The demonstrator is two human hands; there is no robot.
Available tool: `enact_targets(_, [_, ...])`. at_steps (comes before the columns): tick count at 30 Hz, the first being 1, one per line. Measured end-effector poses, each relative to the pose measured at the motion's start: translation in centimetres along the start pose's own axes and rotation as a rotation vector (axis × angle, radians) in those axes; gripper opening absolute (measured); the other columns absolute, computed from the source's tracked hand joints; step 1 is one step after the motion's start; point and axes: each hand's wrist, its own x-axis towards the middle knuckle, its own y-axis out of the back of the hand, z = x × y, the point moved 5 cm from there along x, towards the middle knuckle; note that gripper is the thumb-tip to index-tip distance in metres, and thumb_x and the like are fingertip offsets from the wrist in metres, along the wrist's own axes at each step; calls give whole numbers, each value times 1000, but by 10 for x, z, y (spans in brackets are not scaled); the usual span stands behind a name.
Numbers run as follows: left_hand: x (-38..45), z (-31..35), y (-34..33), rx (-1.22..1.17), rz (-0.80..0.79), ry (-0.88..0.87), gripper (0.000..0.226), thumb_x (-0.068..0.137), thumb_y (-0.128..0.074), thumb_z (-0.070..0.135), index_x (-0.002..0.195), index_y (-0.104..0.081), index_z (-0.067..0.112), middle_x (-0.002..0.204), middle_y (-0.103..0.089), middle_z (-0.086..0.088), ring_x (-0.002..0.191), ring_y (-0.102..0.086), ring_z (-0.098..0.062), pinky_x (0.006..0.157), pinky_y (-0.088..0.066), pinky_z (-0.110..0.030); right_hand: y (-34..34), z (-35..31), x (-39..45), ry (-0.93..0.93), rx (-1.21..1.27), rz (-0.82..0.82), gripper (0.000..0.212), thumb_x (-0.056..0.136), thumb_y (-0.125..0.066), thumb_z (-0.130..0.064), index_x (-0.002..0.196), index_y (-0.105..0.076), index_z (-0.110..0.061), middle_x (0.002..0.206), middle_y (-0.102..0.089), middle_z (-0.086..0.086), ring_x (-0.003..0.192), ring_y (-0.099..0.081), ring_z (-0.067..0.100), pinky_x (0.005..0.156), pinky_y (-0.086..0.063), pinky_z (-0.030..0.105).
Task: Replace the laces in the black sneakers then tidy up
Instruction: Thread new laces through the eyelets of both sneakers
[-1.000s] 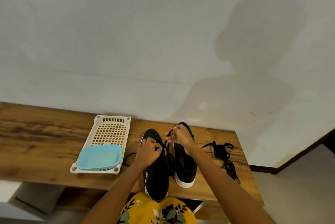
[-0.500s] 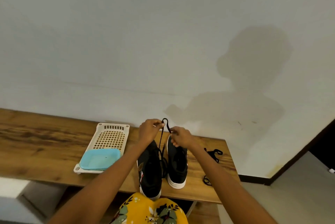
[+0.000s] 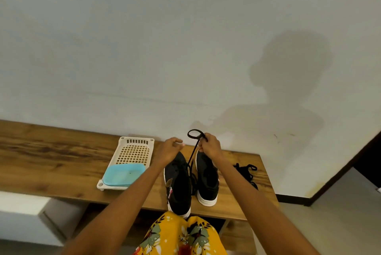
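Black cord lace [image 3: 192,152], looped, pinched by right hand [image 3: 210,147].

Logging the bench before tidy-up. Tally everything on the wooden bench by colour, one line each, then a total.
Black: 4 – left canvas sneaker, right canvas sneaker, lace pulled up by the right hand, loose lace bundle
White: 1 – perforated plastic tray
Light blue: 1 – shallow plastic lid, lying on the tray
Total: 6
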Motion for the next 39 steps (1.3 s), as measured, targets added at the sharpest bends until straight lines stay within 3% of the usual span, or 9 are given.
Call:
enact_targets(4, [-19, -44, -27, 119, -90, 161, 34, 87, -64, 19, 119, -53, 11, 107, -60, -10, 102, -57, -21, 87, -43, -28, -9, 9, 2, -30, -42, 5, 20, 101, -40, -13, 105, -58, -5, 82, -59, 6, 73, -56, 20, 78, -53, 40])
enact_targets(8, [-31, -72, -53, 256, -109, 216, 53, 81, -70, 29, 125, -44, 14, 123, -50, -10, 111, -53, -23, 93, -46, -33, -18, 36, 14, -95, -247, -48, 23, 100, -41, -15, 99, -59, -1, 79, -58, 12, 70, -53, 25, 65, -46, 39])
enact_targets(13, [-27, -84, -67, 334, -47, 167, 37, 87, -63, 21, 120, -50, 14, 121, -51, -6, 109, -54, -20, 90, -45, -27, -31, 82, 20, -159, -571, -154, 32, 100, -40, -16, 71, -49, -8, 61, -47, 3, 54, -47, 18, 50, -38, 28])
enact_targets(19, [-8, -109, -52, 143, -47, 222, 17, 86, -60, 14, 100, -68, 8, 96, -69, -9, 84, -62, -16, 77, -50, -29, -61, 102, 26, -194, -594, -163, 14, 96, -51, -17, 88, -53, -5, 76, -62, 13, 73, -61, 28, 64, -51, 37])
enact_targets(22, [-5, -125, -45, -44, -85, 334, 14, 90, -57, 11, 96, -67, 4, 84, -64, -13, 66, -59, -16, 70, -57, -37, -65, 92, 25, -147, -442, -87, 13, 93, -57, -13, 82, -55, -9, 74, -66, 12, 60, -59, 19, 60, -54, 34])
enact_targets(27, [-10, -141, -47, -328, -176, 529, 30, 93, -54, 6, 122, -54, -2, 110, -62, -20, 83, -63, -24, 67, -54, -30, -90, 82, 11, -106, -256, -173, 17, 91, -63, -16, 93, -72, -2, 73, -64, 3, 59, -56, 5, 55, -50, 13])
enact_targets(30, [-14, -141, -48, -377, -179, 550, 33, 94, -52, 5, 126, -50, -2, 116, -60, -23, 92, -63, -31, 70, -54, -33, -113, 89, 0, -116, -310, -360, 25, 96, -49, -2, 115, -65, 2, 96, -66, 14, 77, -61, 11, 75, -54, 22])
enact_targets(33, [-14, -142, -48, -374, -168, 532, 32, 94, -52, 6, 126, -51, -1, 109, -62, -21, 88, -66, -30, 71, -55, -33, -119, 86, -4, -31, -431, -318, 27, 93, -48, 1, 111, -67, -5, 105, -68, 11, 95, -64, 22, 87, -53, 32])
enact_targets(39, [-12, -146, -51, -344, -157, 492, 29, 94, -52, 5, 122, -54, -2, 95, -62, -16, 68, -62, -19, 63, -55, -29, -121, 86, -2, -2, -612, -206, 15, 88, -52, -4, 92, -47, -17, 94, -64, 10, 80, -59, 24, 63, -43, 32])
